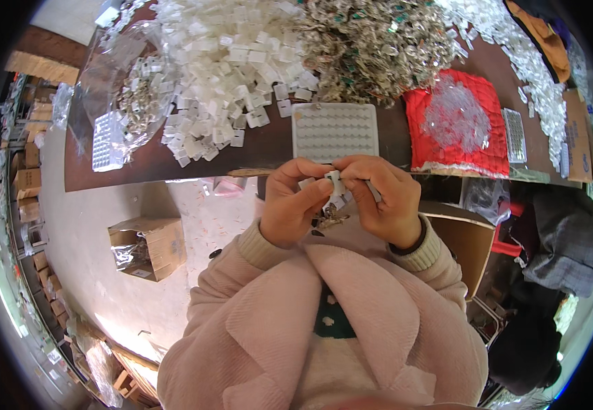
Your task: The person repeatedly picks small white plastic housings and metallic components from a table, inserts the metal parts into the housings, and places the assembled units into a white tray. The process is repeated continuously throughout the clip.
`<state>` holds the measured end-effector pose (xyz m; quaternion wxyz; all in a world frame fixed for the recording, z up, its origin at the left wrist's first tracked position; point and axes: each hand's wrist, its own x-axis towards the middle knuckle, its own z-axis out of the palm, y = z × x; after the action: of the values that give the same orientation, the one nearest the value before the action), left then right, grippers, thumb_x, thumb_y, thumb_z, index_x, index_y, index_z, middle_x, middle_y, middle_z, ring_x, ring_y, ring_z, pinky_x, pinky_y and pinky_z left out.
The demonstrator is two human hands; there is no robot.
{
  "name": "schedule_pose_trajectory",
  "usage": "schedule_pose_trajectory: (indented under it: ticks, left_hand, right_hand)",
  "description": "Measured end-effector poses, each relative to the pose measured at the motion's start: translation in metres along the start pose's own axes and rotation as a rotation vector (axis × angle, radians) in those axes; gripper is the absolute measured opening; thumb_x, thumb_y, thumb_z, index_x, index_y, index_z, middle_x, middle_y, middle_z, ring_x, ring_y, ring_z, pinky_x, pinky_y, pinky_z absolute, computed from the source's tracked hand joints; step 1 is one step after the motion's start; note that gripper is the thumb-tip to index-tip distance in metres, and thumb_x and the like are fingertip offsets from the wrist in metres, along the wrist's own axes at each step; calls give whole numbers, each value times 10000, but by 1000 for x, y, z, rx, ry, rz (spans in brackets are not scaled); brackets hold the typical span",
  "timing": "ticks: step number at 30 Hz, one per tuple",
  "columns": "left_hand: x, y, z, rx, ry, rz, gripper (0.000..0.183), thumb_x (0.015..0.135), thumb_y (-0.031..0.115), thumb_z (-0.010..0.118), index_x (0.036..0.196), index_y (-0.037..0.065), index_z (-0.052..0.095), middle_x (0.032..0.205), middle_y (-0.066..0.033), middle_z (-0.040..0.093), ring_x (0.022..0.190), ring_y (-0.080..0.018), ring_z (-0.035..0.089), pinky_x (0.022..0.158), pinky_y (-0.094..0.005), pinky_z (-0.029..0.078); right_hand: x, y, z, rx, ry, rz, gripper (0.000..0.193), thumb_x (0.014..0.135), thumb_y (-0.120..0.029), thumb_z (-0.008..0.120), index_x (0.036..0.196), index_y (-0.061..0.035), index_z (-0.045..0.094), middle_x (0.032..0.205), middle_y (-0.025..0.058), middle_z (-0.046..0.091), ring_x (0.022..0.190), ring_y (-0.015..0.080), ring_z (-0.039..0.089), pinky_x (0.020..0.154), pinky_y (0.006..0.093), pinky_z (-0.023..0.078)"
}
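Both the bare left hand (295, 203) and right hand (387, 203) have fingers narrowed on one small white plastic piece (336, 182), just beside the near edge of the dark brown table (145, 165); silvery metal bits (331, 217) show below, how held I cannot tell. Beyond lie a pale rectangular pocketed tray (297, 140), heaped white plastic squares (218, 75), piled shiny metal parts (375, 51) and a red quilted cloth (416, 130)

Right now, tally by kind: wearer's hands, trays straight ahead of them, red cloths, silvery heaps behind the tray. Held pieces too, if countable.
Hands: 2 (left hand, right hand)
Tray: 1
Red cloth: 1
Silvery heap: 1
Total: 5
Held white pieces: too small to count, left out.
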<state>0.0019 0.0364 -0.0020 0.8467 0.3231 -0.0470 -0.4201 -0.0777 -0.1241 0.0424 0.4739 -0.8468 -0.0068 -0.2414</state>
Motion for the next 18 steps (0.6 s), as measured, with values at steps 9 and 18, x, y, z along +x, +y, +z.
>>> schedule_pose_trajectory:
  ticks: [9,18]
  left_hand:
    - [-3,86,-4,623,276,593,135,886,-19,641,1008,40,644,856,-16,655,657,-48,537,542,-195,418]
    - [44,230,-16,2084,577,1519,274,819,63,786,1076,22,699,995,-97,700,873,-196,654,788,-308,506]
  right_hand:
    - [1,4,18,160,79,16,260,837,82,697,1083,5,656,1133,204,687,802,196,716,738,290,565]
    - [-4,5,28,96,70,39,282,832,85,709,1092,-14,664,1092,155,701,790,179,699,703,276,555]
